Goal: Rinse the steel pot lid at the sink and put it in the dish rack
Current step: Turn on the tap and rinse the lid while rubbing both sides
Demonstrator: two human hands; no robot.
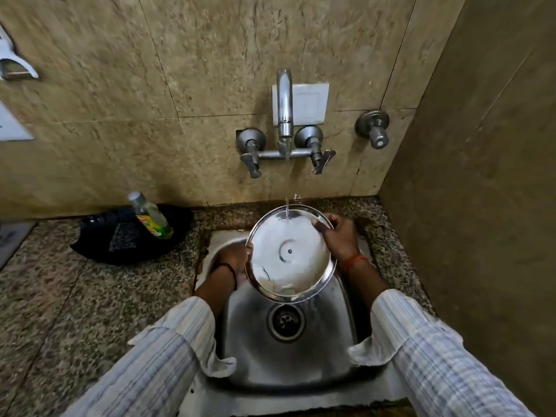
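Note:
The round steel pot lid (290, 254) is held tilted over the steel sink (288, 365), its inner side facing me. A thin stream of water falls from the wall tap (284, 106) onto the lid's far edge. My right hand (341, 239) grips the lid's right rim, thumb over the top edge. My left hand (233, 260) holds the left rim, its fingers mostly hidden behind the lid. No dish rack is in view.
A black tray (99, 245) with a green dish-soap bottle (152, 216) sits on the granite counter (60, 302) left of the sink. Two tap handles (323, 161) stick out of the tiled wall. A side wall (481, 206) closes in on the right.

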